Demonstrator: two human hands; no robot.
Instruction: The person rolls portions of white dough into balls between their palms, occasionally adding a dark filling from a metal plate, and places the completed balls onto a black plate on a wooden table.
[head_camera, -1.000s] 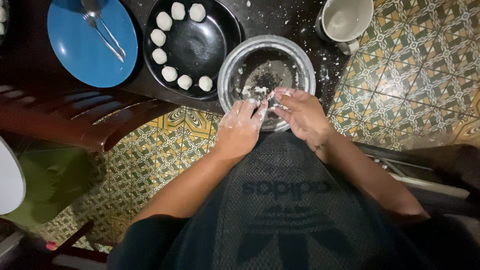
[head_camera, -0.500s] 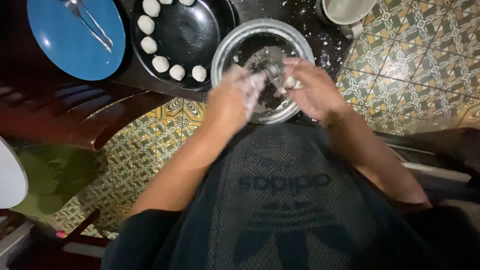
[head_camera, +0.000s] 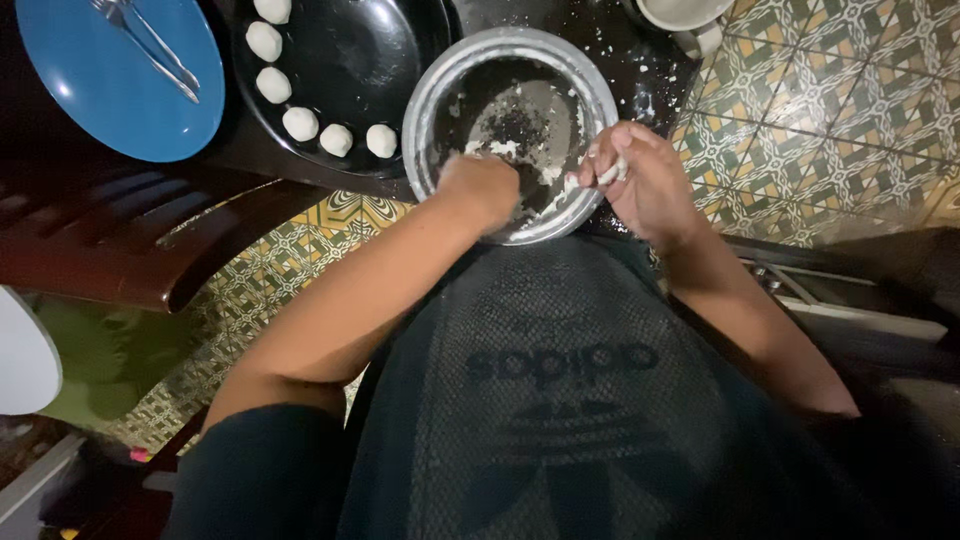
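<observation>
Your left hand (head_camera: 482, 188) reaches down into the metal bowl (head_camera: 430, 75) with fingers curled onto the white dough scraps (head_camera: 497, 148) — right under them — while your right hand (head_camera: 645, 185), at the rim, pinches a small dough bit (head_camera: 608, 173) shut.

Left hand (head_camera: 483, 185) sits inside the metal bowl (head_camera: 425, 95), walled by its rim. A black pan (head_camera: 400, 60) of dough balls (head_camera: 336, 139) crowds its left. Open floor (head_camera: 830, 110) lies beyond the right hand (head_camera: 648, 185); a mug (head_camera: 690, 20) stands ahead.
</observation>
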